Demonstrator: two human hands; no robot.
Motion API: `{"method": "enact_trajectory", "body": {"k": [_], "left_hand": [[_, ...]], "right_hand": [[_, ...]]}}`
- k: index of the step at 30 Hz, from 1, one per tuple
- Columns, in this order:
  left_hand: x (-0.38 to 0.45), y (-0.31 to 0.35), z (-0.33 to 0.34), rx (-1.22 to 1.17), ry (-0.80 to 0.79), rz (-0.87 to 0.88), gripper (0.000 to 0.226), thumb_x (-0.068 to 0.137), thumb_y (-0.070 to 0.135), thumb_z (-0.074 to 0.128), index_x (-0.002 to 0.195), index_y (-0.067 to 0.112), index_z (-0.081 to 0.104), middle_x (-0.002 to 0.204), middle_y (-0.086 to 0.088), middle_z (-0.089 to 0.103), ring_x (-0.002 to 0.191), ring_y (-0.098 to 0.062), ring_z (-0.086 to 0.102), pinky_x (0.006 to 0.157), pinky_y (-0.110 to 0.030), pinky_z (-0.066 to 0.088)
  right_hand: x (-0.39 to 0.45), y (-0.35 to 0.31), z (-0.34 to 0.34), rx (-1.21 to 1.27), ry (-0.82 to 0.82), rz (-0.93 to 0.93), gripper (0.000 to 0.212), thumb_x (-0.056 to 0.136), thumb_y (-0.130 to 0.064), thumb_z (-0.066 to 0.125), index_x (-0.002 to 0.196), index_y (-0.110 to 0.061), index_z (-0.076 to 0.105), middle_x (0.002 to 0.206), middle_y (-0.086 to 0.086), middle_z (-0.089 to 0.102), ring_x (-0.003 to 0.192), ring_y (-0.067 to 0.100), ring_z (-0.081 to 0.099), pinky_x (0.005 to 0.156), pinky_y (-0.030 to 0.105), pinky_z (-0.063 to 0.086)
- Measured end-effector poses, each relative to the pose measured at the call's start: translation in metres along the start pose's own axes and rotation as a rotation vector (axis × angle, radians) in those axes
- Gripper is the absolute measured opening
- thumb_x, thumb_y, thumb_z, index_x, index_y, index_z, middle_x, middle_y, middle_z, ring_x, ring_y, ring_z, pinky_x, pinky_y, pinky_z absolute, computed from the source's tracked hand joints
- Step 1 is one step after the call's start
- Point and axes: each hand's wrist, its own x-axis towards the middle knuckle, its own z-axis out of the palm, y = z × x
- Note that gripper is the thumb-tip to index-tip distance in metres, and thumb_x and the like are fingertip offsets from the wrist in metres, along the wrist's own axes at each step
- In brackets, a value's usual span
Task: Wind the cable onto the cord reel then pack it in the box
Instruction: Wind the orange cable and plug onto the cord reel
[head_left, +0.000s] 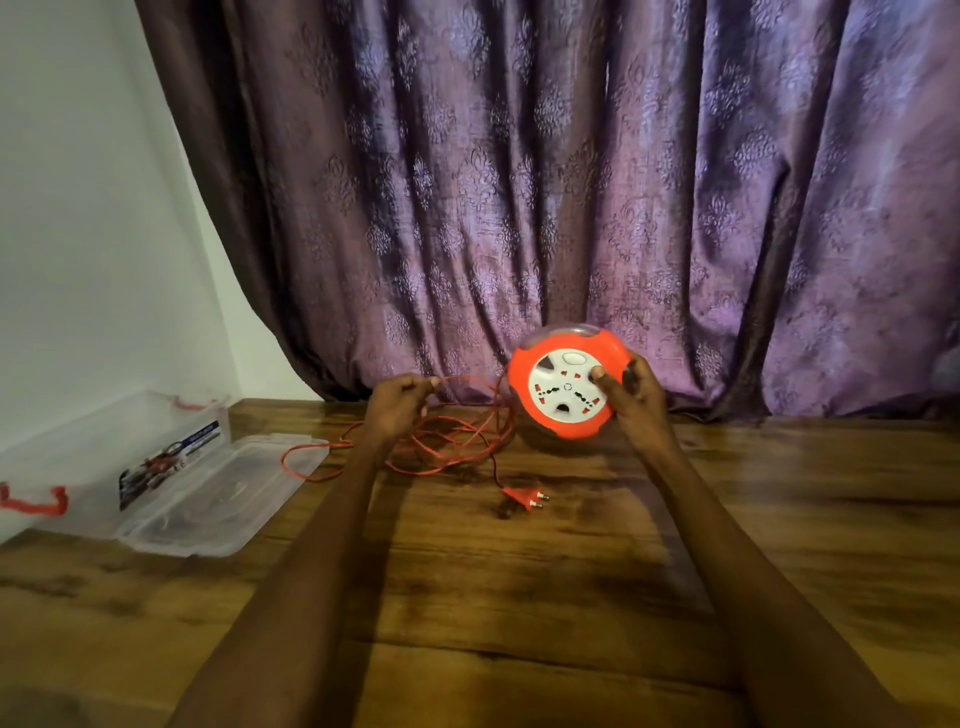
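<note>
The orange cord reel (569, 387) is held upright on its edge just right of the frame's centre, its white socket face turned toward the camera, right in front of the purple patterned curtain (519, 182). It is gripped by the right hand (636, 397), thumb pressed onto the white face and fingers curled round the right rim. Over to the left of the reel, a strand of the orange cable (447, 441) is pinched between the fingertips of the left hand (397, 405), fingers curled in close. The rest of the cable is seen lying in loose, tangled loops on the wooden bench (519, 597) between the two forearms and out to the left, one loop reaching the edge of the lid. The orange plug (524, 500) is found lying flat on the bench below the reel, pins pointing right. At the left edge of the frame, the clear plastic box (130, 441) with red handles is set open against the white wall (78, 208), and its clear lid (208, 499) is laid beside it.
</note>
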Motion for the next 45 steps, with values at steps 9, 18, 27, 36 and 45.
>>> {"method": "enact_trajectory", "body": {"k": [9, 18, 27, 36, 45], "left_hand": [[0.015, 0.050, 0.025, 0.032, -0.106, 0.238, 0.019, 0.089, 0.027, 0.072, 0.070, 0.026, 0.072, 0.044, 0.015, 0.055, 0.042, 0.003, 0.040, 0.044, -0.019, 0.033], [0.006, 0.064, 0.048, 0.012, -0.175, 0.268, 0.013, 0.085, 0.032, 0.075, 0.088, 0.021, 0.081, 0.082, -0.007, 0.077, 0.074, -0.016, 0.062, 0.070, -0.036, 0.049], [-0.027, 0.077, 0.057, 0.467, -0.198, 0.503, 0.052, 0.089, 0.067, 0.045, 0.092, 0.025, 0.075, 0.080, 0.002, 0.070, 0.078, -0.016, 0.066, 0.070, -0.033, 0.051], [-0.019, 0.055, 0.043, 0.131, -0.293, 0.526, 0.019, 0.097, 0.025, 0.059, 0.087, 0.022, 0.075, 0.108, -0.002, 0.058, 0.105, -0.015, 0.055, 0.091, -0.027, 0.045], [-0.002, 0.045, 0.032, -0.033, -0.630, 0.172, 0.032, 0.094, 0.018, 0.066, 0.124, 0.008, 0.067, 0.114, -0.012, 0.072, 0.095, -0.016, 0.062, 0.083, -0.029, 0.052]], "right_hand": [[0.001, -0.021, 0.003, -0.049, -0.177, 0.055, 0.007, 0.090, -0.007, 0.069, 0.094, -0.013, 0.069, 0.080, -0.006, 0.076, 0.068, 0.006, 0.068, 0.058, 0.021, 0.054], [-0.003, -0.017, 0.011, -0.185, -0.367, 0.091, 0.021, 0.088, -0.011, 0.073, 0.109, -0.009, 0.071, 0.099, 0.008, 0.077, 0.081, 0.011, 0.071, 0.069, 0.023, 0.057], [-0.007, 0.004, 0.026, -0.126, -0.360, 0.055, 0.071, 0.087, 0.000, 0.071, 0.147, -0.022, 0.040, 0.122, -0.005, 0.064, 0.092, -0.009, 0.065, 0.077, 0.015, 0.054], [-0.012, 0.006, 0.021, -0.061, -0.388, -0.016, 0.045, 0.090, -0.003, 0.068, 0.130, -0.020, 0.057, 0.109, -0.008, 0.073, 0.101, 0.012, 0.067, 0.081, 0.025, 0.057], [-0.014, 0.011, 0.020, -0.006, -0.388, -0.027, 0.040, 0.089, -0.008, 0.071, 0.124, -0.024, 0.060, 0.114, -0.005, 0.073, 0.103, 0.011, 0.069, 0.079, 0.025, 0.056]]}}
